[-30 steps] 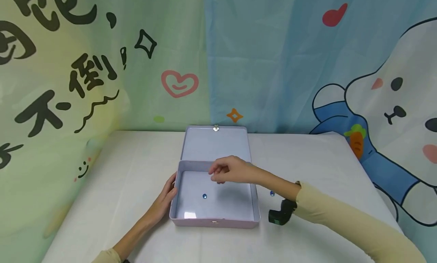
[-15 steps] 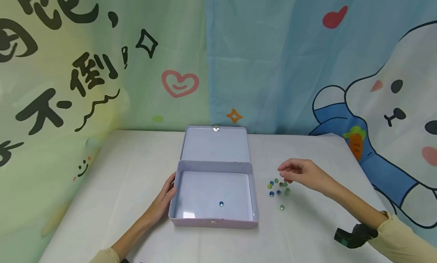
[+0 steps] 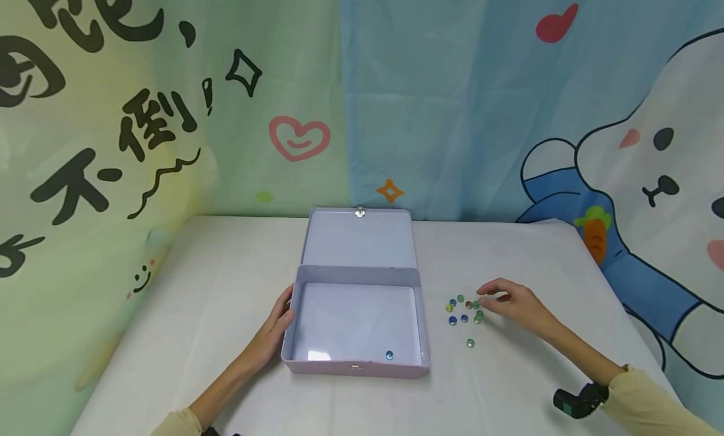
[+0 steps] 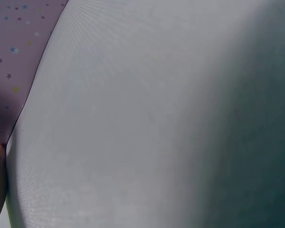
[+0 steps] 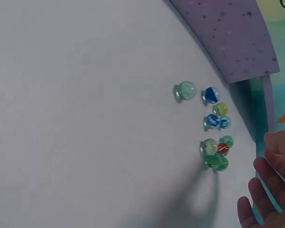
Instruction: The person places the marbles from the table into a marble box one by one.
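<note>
Your left hand point(image 3: 271, 329) lies against the left wall of the lilac box point(image 3: 356, 369), its fingers relaxed and touching the side rather than curled round it. Your right hand point(image 3: 515, 304) is beyond the box's right side, fingers loosely bent and apart, nothing between them; its thumb is just beside the green marbles point(image 3: 477, 320) at the edge of a loose cluster, though you can't tell from here whether it touches one. Blue marbles point(image 3: 453, 321) and a yellow marble point(image 3: 449, 308) lie on the cluster's other side, and a lone pale green marble point(image 3: 471, 343) sits nearer to you on the white worktop point(image 3: 237, 247). Inside the box, a single blue marble point(image 3: 389, 355) rests near the front right corner. The lid point(image 3: 359, 238) is laid back behind the box (your left wrist view shows small stars printed on the box's outside).
</note>
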{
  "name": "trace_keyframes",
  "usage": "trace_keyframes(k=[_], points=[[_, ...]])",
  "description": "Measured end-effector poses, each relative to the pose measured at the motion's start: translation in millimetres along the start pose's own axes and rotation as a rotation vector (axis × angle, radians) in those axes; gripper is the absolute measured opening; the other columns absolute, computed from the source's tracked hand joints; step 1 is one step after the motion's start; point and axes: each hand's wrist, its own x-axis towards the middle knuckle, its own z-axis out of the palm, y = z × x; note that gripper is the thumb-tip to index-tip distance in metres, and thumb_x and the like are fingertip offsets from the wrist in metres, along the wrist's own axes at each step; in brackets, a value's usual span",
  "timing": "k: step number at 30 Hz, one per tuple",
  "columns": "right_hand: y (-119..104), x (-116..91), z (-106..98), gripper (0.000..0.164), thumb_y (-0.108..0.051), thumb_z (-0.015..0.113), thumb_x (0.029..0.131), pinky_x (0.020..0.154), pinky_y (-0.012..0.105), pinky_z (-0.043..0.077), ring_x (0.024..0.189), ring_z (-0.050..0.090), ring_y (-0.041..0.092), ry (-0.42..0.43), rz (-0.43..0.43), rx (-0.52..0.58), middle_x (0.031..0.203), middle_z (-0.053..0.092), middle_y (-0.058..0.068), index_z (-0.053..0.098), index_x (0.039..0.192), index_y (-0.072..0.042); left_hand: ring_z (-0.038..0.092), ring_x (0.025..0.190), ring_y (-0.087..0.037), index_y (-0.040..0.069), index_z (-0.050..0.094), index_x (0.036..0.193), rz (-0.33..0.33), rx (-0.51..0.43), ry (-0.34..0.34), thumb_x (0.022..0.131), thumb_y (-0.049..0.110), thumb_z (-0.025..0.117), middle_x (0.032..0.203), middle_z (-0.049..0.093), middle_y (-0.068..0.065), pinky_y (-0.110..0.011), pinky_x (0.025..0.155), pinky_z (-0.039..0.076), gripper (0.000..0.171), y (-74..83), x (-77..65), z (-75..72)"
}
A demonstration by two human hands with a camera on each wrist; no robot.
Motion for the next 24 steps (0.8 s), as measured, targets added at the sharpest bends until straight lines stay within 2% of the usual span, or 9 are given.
trace_keyframes(k=[3,8,13,19,24], points=[[5.3,0.2,8.8,0.021,-0.023,0.067,0.091,0.084,0.023,0.051,0.105,0.059,0.027,-0.001,-0.010,0.013,0.109,0.069,0.007,0.069,0.108,-0.010,0.020,0.148,-0.041,0.034,0.012,0.155,-0.003,-0.004,-0.005,0.105,0.028,0.029,0.163,0.015,-0.008,-0.067,0.108,0.028,0.053,0.0,0.1,0.4],[11.5,1.8,20.1,0.019,-0.023,0.070,0.089,0.088,0.034,0.051,0.104,0.059,0.023,-0.012,-0.032,0.002,0.108,0.070,0.005,0.069,0.104,-0.012,0.019,0.148,-0.041,0.033,0.012,0.155,-0.001,0.000,-0.002,0.105,0.029,0.029,0.163,0.015,-0.007,-0.067,0.109,0.027,0.053,0.1,-0.1,1.2],[17.6,4.6,27.7,0.017,-0.022,0.073,0.086,0.088,0.029,0.050,0.102,0.058,0.013,-0.026,-0.040,-0.033,0.106,0.070,0.000,0.071,0.102,-0.017,0.020,0.148,-0.041,0.031,0.012,0.155,0.002,0.011,0.006,0.105,0.027,0.029,0.163,0.016,-0.008,-0.066,0.109,0.028,0.053,0.1,0.1,1.9],[22.0,8.2,32.1,0.014,-0.017,0.073,0.085,0.087,0.030,0.050,0.100,0.059,0.018,-0.021,-0.102,-0.079,0.102,0.070,-0.002,0.071,0.099,-0.017,0.022,0.147,-0.041,0.030,0.012,0.155,-0.003,0.009,0.013,0.105,0.028,0.029,0.163,0.016,-0.008,-0.065,0.108,0.029,0.053,1.7,-1.0,2.2],[23.9,10.7,34.7,0.014,-0.015,0.074,0.084,0.086,0.030,0.051,0.098,0.059,0.019,-0.011,-0.103,-0.113,0.100,0.071,-0.003,0.071,0.098,-0.017,0.023,0.147,-0.040,0.029,0.012,0.156,-0.002,0.020,0.016,0.105,0.029,0.029,0.163,0.017,-0.008,-0.065,0.108,0.029,0.053,2.0,-1.3,2.0]])
